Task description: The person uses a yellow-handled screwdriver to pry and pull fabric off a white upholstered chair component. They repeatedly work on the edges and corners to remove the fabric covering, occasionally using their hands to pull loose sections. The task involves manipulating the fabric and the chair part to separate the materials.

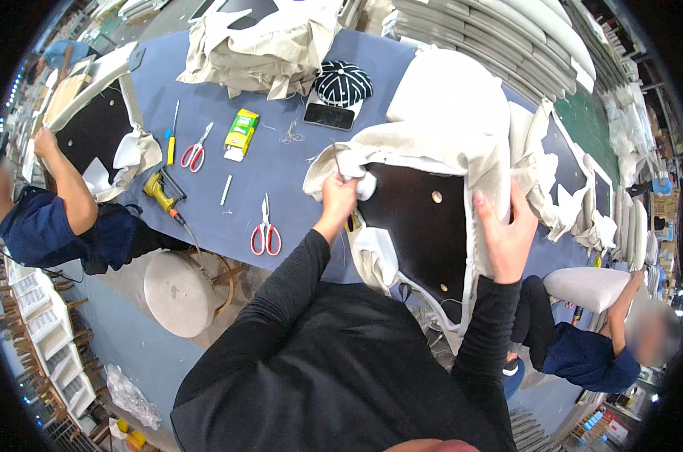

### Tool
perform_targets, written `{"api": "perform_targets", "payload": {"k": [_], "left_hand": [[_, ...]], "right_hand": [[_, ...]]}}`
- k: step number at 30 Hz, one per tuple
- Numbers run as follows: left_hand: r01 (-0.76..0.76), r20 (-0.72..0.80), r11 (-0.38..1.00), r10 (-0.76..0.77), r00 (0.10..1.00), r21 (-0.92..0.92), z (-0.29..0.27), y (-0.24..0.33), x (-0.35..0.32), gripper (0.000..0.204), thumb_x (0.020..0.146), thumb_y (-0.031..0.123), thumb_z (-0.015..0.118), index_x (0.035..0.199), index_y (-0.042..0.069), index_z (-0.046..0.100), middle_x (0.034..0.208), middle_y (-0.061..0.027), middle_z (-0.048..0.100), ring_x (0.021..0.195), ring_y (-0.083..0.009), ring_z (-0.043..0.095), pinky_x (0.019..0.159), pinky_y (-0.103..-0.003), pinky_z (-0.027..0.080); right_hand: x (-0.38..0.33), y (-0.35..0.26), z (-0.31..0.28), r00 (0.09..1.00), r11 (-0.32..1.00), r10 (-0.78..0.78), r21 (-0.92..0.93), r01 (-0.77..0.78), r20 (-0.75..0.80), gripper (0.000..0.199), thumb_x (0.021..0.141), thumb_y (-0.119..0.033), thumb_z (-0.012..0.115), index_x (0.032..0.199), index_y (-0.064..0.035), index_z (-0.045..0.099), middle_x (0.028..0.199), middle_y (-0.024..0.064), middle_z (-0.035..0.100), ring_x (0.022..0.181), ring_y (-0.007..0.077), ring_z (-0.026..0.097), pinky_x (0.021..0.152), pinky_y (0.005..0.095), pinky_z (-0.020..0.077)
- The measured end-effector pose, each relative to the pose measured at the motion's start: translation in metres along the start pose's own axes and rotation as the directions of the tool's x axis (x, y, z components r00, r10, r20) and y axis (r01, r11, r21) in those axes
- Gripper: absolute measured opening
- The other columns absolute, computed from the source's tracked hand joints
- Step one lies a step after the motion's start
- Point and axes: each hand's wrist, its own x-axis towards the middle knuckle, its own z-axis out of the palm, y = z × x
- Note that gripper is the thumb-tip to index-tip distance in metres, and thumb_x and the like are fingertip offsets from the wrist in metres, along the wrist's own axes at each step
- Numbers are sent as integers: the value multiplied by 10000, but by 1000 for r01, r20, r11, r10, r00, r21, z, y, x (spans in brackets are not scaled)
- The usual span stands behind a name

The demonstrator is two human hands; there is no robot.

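A seat cushion panel with a black underside [413,218] and beige fabric cover [424,143] is on the blue table in front of me. My left hand [337,202] is closed at its left corner, beside a bunched white flap. From that fist a thin metal shaft [335,153] sticks up and a bit of yellow shows below, looking like a screwdriver. My right hand [505,237] clasps the cushion's right side, thumb on the inner edge and fingers over the fabric. Left of the cushion lie red-handled scissors [266,233].
Another pair of scissors [197,151], a yellow screwdriver [173,139], a power tool [160,192], a green-yellow box [240,134] and a phone [329,116] lie on the table [281,173]. A cap [343,83] sits behind. Co-workers handle cushions at left and right. A round stool [179,295] stands nearby.
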Motion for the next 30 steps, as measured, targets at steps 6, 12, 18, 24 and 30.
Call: {"api": "perform_targets", "payload": {"k": [6, 12, 18, 24, 30], "left_hand": [[-122, 251, 969, 66, 966, 215, -68, 58, -41, 139, 983, 110, 728, 1091, 47, 786, 835, 31, 719, 608, -28, 534, 523, -253, 404], [-104, 302, 802, -98, 948, 588, -135, 120, -107, 121, 972, 135, 731, 939, 24, 767, 669, 44, 611, 552, -45, 521, 507, -268, 411], [22, 243, 890, -148, 959, 456, -188, 85, -161, 157, 944, 83, 679, 1031, 6, 784, 659, 10, 611, 598, -52, 537, 582, -285, 452], [-2, 296, 829, -198, 935, 560, -229, 119, -209, 201, 927, 62, 689, 1091, 20, 799, 713, 40, 617, 624, -61, 517, 572, -287, 440], [-65, 451, 988, -6, 892, 141, -231, 200, -271, 211, 884, 42, 791, 1090, 1, 812, 1043, -73, 813, 860, -106, 717, 802, -272, 561]], "right_hand": [[-31, 3, -16, 1000, 1000, 12, 15, -12, -6, 612, 876, -294, 873, 1350, 42, 682, 1145, 188, 788, 1064, 224, 743, 973, 367, 550], [-55, 49, -3, 999, 993, 38, 115, -38, 3, 529, 909, -251, 827, 1316, 54, 683, 1124, 169, 785, 1046, 187, 707, 959, 362, 541], [-90, 18, -20, 947, 991, -101, 109, 71, 306, 666, 735, -153, 878, 1318, 41, 622, 1095, 150, 764, 1021, 192, 694, 965, 354, 529], [-131, -18, -11, 988, 999, 16, 44, -23, 154, 618, 811, -128, 865, 1349, 62, 627, 1174, 142, 761, 1078, 178, 668, 1006, 337, 507], [-135, -34, -25, 996, 996, 28, 83, -36, 87, 623, 812, -111, 870, 1361, 61, 631, 1159, 146, 762, 1068, 169, 678, 994, 332, 516]]}}
